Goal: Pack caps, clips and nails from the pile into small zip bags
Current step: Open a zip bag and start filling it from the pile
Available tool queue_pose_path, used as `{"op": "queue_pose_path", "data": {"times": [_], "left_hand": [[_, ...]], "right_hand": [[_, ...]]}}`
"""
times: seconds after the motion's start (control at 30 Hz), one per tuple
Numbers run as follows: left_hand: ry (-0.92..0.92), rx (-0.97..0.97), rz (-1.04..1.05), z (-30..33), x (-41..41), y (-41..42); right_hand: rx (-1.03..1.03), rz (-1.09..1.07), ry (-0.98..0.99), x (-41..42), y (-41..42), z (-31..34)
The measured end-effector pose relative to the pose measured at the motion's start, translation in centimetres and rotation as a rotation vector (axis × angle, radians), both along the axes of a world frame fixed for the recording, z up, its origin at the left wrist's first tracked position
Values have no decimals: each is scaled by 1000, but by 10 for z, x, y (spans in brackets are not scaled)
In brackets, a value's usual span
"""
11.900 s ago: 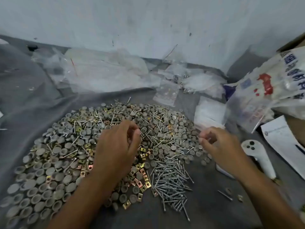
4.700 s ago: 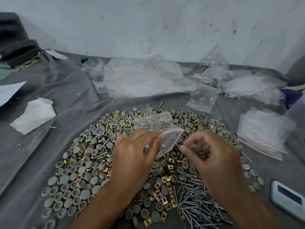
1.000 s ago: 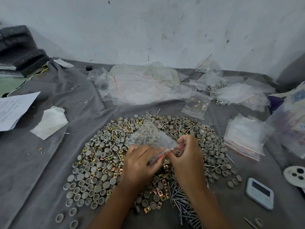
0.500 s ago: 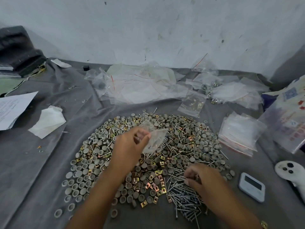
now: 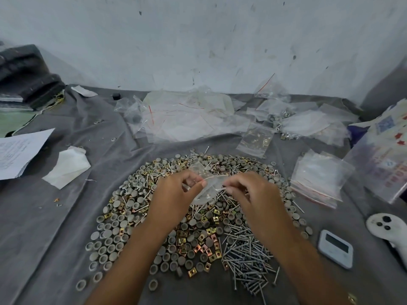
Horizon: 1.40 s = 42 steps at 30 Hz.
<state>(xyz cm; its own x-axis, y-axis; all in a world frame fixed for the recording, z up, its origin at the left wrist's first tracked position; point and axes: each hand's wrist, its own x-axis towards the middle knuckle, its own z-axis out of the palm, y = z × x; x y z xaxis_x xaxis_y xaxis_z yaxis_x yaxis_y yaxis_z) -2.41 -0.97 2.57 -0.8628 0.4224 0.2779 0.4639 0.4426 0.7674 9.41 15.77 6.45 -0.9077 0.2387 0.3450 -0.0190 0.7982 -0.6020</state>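
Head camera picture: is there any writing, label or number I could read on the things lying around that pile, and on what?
None can be read.
White paper sheet, far left: printed lines, too small.
Large printed plastic bag, right: red and blue marks, blurred.
Small white digital timer: screen dark, no digits showing.

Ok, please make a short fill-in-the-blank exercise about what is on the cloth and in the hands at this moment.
1. Both hands hold one small clear ____ above the pile.
2. The loose nails lie mostly under the ____ forearm.
3. The white timer rests on the grey cloth, to the ____ of the pile.
4. The left hand and the right hand each ____ the bag's edge.

Missing words: bag; right; right; pinch
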Motion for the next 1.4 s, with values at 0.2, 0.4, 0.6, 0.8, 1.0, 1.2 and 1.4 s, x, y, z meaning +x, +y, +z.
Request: {"op": "queue_pose_path", "data": {"times": [0.2, 0.4, 0.6, 0.8, 1.0, 1.2, 1.4], "left_hand": [[0, 24, -4, 0, 5, -2], [-27, 59, -17, -3, 3, -6], [-10, 75, 88, -10, 2, -7], [-53, 209, 154, -32, 14, -6], [-61, 228, 165, -48, 19, -6], [-57, 239, 172, -52, 20, -5], [-28, 259, 141, -60, 25, -5]], "right_hand": [[148, -20, -13, -27, -10, 5], [184, -15, -12, -29, -10, -3], [58, -101, 9, -26, 7, -20], [171, 79, -315, -21, 3, -69], [239, 117, -310, -28, -1, -80], [212, 127, -323, -26, -2, -80], [-37, 113, -180, -12, -2, -72]]}}
